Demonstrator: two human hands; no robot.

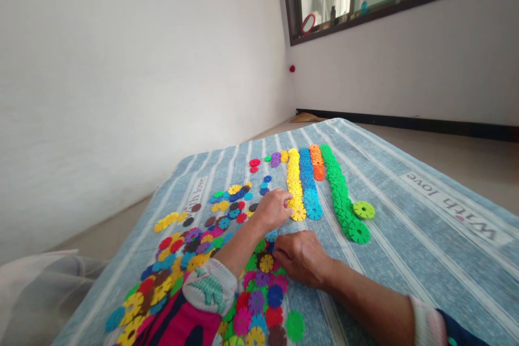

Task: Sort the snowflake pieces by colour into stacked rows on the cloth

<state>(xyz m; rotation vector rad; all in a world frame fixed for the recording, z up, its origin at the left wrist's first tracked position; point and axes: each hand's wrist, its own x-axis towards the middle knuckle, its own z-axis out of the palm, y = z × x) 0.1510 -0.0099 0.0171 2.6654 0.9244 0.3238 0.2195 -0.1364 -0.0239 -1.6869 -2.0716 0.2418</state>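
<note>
**four colour rows laid out, a big mixed spread still loose**

we have four tight rows of plastic snowflake discs side by side on a striped blue bedcover (389, 275): a yellow row (294, 186), a blue row (308, 186), a short orange row (317, 162) and a long green row (338, 189). a lone green disc (364, 210) lies just beside the green row. small purple discs (275, 159) and red discs (254, 165) have only short starts, and the mixed discs (170, 262) spread loose to the left and toward us, so much remains unlined. our left hand (270, 211) meets the near end of the yellow row, its fingers (286, 206) bunched together on yellow discs. our right hand (302, 259) sits over the mixed discs, its fingers (281, 243) curled close together; for either hand, we cannot tell whether a disc is held.
</note>
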